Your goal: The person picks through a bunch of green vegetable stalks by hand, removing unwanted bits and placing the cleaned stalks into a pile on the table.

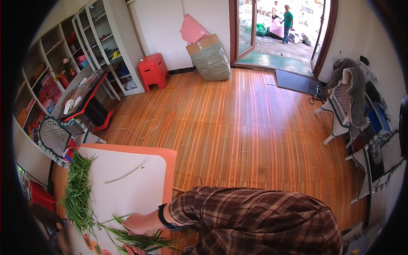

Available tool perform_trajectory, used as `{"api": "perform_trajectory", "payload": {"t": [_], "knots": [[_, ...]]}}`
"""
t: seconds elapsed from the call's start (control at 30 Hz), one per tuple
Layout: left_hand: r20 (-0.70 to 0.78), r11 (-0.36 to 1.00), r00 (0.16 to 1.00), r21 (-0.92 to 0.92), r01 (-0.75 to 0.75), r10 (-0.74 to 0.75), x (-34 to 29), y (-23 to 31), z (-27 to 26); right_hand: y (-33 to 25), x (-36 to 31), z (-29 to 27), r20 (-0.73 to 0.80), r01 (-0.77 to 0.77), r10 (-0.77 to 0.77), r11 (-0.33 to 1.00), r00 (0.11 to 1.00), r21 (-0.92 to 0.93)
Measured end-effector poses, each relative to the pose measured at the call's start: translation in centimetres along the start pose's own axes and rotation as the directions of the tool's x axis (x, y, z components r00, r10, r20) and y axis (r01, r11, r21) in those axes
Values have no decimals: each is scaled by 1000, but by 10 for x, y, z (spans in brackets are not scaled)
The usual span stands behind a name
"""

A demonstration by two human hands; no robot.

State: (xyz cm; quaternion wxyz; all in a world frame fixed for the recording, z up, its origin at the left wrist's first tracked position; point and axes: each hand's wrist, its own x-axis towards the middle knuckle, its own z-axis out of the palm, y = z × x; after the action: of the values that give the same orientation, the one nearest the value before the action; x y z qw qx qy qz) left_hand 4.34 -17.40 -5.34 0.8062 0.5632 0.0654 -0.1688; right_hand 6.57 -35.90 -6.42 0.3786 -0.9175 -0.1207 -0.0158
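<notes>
A heap of long, thin greens [78, 189], much like chives, lies along the left side of a white table with an orange border [127, 172]. My right hand [139, 224], a dark band at its wrist, is closed over the near part of the table. Green blades stick out past its fingertips. Just below it, my left hand [134, 249] shows only in part at the lower edge, its fingers bent around a bunch of the same greens [148, 241]. The bunch's ends point right. A single loose blade [124, 175] rests mid-table.
Beside the table's far left corner stands a wicker chair [55, 134]. A red stool [153, 71] and a wrapped carton [212, 61] are by the far wall. White chairs [344, 100] line the right. Beyond the open door, a person [287, 23] stands outside.
</notes>
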Motion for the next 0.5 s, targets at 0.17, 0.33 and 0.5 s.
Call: {"api": "perform_trajectory", "payload": {"t": [0.17, 0.33, 0.5], "knots": [[51, 998, 998, -53, -34, 36, 11, -13, 2, -8, 15, -4, 66, 36, -28, 992, 997, -123], [95, 992, 993, -113, -54, 65, 20, -21, 3, -6, 19, 6, 68, 92, -82, 983, 994, -159], [127, 960, 976, -243, -142, 176, 15, -21, -33, 9, 29, 30, -387, 97, 87, 897, 918, 432]]}}
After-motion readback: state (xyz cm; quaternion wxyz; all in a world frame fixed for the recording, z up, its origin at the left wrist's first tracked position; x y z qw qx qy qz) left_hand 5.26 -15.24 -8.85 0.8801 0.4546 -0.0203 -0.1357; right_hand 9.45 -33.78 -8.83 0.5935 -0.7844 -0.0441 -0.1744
